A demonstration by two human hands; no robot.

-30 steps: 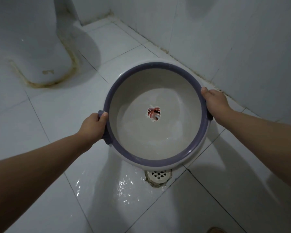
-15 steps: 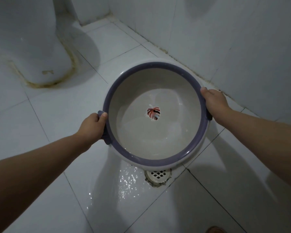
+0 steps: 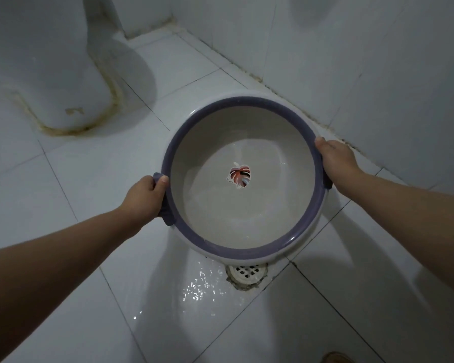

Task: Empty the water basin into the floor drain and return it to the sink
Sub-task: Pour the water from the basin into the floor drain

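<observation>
A round white water basin (image 3: 247, 137) with a purple rim and a leaf picture on its bottom hangs above the floor, tilted toward me. A thin layer of water lies in its near side. My left hand (image 3: 144, 197) grips the purple handle on its left. My right hand (image 3: 334, 159) grips the handle on its right, thumb over the rim. Just below the basin's near edge, the white floor drain (image 3: 247, 273) sits in the tiles, partly hidden by the basin. Wet glints of water (image 3: 202, 286) spread on the floor left of the drain.
A white toilet base (image 3: 45, 74) with a stained seam stands at the upper left. A tiled wall (image 3: 378, 74) runs along the right, close behind the basin. White floor tiles (image 3: 76, 179) stretch out on the left. The sink is out of view.
The wet patch by the drain has shifted and spread a little toward the drain. The basin and both hands have stayed almost where they were.
</observation>
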